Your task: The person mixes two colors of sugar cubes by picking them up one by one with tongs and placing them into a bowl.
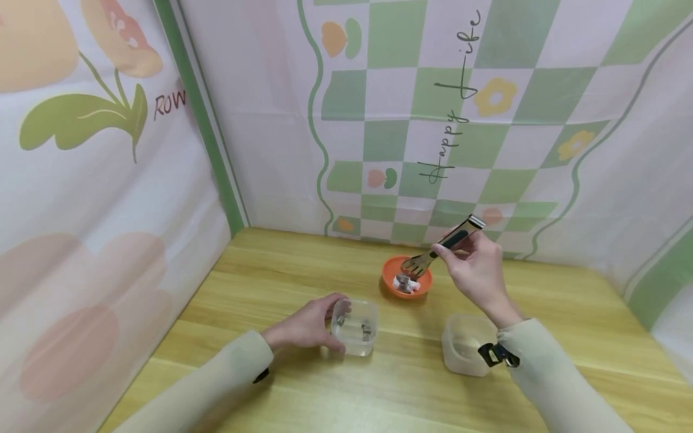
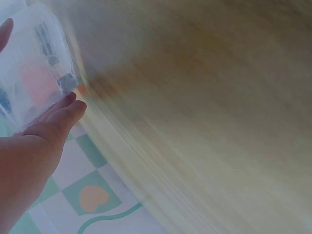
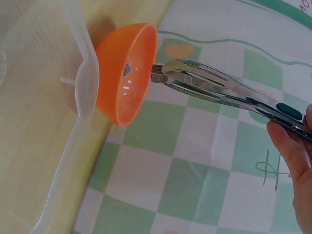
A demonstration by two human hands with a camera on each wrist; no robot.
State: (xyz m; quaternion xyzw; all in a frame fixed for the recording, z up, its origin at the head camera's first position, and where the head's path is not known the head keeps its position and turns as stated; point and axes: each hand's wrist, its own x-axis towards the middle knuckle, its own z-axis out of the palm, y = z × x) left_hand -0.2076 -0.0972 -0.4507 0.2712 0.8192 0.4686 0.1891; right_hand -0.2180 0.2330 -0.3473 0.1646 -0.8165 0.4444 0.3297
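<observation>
My right hand [image 1: 479, 273] grips metal tongs [image 1: 452, 240] with dark grips, tilted down over an orange bowl [image 1: 385, 273]. Between the tong tips, in the right wrist view, sits a small brownish-grey block [image 3: 158, 73] near the bowl's rim. White and dark pieces [image 1: 405, 284] lie in the bowl. My left hand [image 1: 311, 325] holds a clear plastic container [image 1: 354, 307] on the table, thumb on one side and fingers on the other. Several small dark grey pieces [image 1: 366, 329] are inside it; their kind is unclear. The left wrist view shows this container [image 2: 53, 29] too.
A second translucent container [image 1: 455, 355] stands on the table below my right forearm, partly covered by the sleeve and wrist strap. The wooden table [image 1: 303, 270] meets a patterned curtain [image 1: 390, 138] at the back, and another curtain [image 1: 108, 210] hangs at the left.
</observation>
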